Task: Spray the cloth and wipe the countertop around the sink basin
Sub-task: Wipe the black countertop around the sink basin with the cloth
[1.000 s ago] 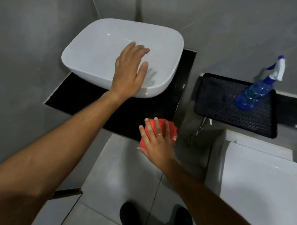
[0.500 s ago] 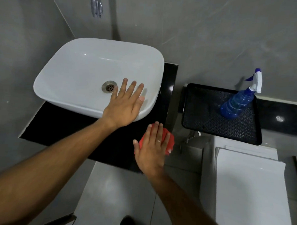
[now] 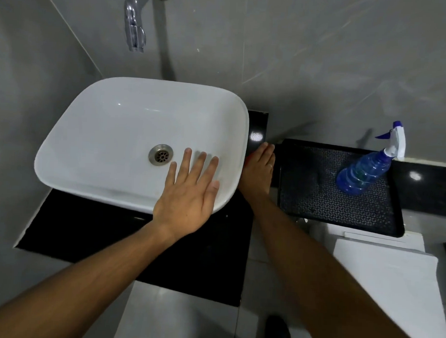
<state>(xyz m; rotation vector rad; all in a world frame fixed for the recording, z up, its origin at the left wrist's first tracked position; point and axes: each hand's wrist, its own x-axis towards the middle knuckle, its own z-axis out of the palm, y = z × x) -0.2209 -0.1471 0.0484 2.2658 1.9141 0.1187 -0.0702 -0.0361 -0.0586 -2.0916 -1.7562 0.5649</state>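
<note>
A white sink basin (image 3: 116, 128) sits on a black countertop (image 3: 91, 229). My left hand (image 3: 187, 193) rests flat on the basin's front right rim, fingers spread, holding nothing. My right hand (image 3: 258, 173) lies flat on the narrow strip of countertop to the right of the basin, pressing down on a red cloth (image 3: 247, 160). Only a thin sliver of the cloth shows at the hand's left edge. A blue spray bottle (image 3: 363, 172) with a white trigger stands apart on a black tray (image 3: 317, 206) to the right.
A chrome tap (image 3: 133, 29) sticks out of the grey wall above the basin. A white toilet tank lid (image 3: 390, 291) lies below the tray. Grey walls close in on the left and behind. Pale floor tiles (image 3: 179, 317) and a dark shoe (image 3: 277, 329) show below.
My right hand has slid the red cloth from the countertop's front right corner back along the basin's right side. The left hand shifted from inside the basin to its front right rim.
</note>
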